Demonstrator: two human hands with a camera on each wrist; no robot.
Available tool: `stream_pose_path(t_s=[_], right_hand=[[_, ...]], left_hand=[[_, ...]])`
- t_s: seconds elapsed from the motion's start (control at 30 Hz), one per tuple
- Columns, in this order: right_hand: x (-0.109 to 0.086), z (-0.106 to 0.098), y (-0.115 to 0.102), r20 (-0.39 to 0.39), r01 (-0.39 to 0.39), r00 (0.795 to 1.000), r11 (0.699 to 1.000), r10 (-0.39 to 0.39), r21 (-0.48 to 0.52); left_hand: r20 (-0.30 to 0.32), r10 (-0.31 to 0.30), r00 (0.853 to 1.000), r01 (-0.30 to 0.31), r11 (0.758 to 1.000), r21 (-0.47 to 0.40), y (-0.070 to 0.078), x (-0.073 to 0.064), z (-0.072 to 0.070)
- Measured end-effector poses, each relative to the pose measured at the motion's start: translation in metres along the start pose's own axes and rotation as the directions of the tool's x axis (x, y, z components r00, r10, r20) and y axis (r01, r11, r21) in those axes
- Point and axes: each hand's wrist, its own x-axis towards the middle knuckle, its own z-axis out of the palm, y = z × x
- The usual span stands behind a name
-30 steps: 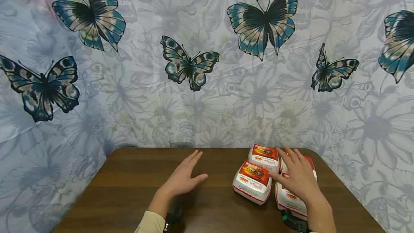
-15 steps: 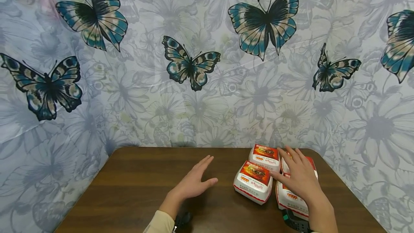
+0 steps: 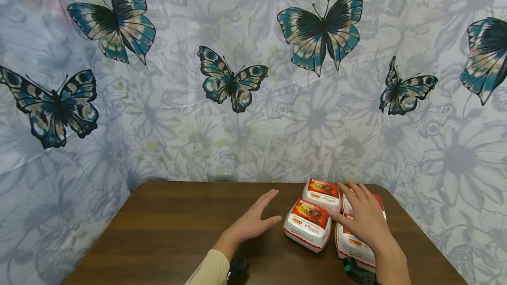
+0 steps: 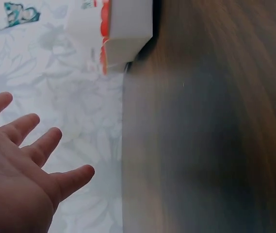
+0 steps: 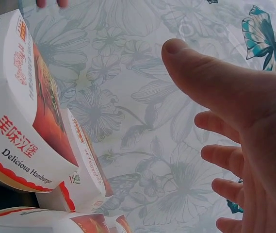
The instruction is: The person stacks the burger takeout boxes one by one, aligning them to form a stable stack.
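Observation:
Several white and red paper hamburger boxes stand close together on the right of the brown table. The front left hamburger box [image 3: 307, 225] has a burger picture on its lid, and the back left hamburger box [image 3: 322, 193] is behind it. My left hand [image 3: 249, 223], fingers extended and thumb apart, hovers just left of the front left box without touching it. Over the right-hand boxes is my right hand [image 3: 366, 221], fingers spread; it partly hides the front right hamburger box [image 3: 354, 247] and the one behind. In the right wrist view its palm [image 5: 268, 136] holds nothing.
The wooden table [image 3: 170, 228] stretches to the left of the boxes. Behind its back edge hangs a pale floral cloth [image 3: 170, 144] printed with teal butterflies. A dark wrist device [image 3: 358, 272] sits below the right hand.
My left hand has moved steadily right across the table, nearer to the front left hamburger box. The right hand and the boxes look the same, apart from a slight camera shift.

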Motion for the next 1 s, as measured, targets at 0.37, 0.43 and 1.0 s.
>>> stream_pose_path(t_s=[0.37, 0.43, 1.0], right_hand=[[0.003, 0.000, -0.003, -0.013, 0.021, 1.000, 1.000, -0.021, 0.013], [0.004, 0.000, -0.003, -0.025, 0.030, 0.999, 0.999, -0.029, 0.018], [0.000, -0.004, 0.005, -0.025, -0.004, 1.000, 0.999, 0.005, 0.043]], left_hand=[[0.099, -0.060, 0.993, 0.054, 0.997, 0.054, 0.007, 0.031, 0.012], [0.118, -0.056, 0.991, 0.050, 0.997, 0.057, 0.007, 0.036, 0.013], [0.240, -0.040, 0.970, 0.029, 0.998, 0.050, 0.002, 0.065, 0.034]])
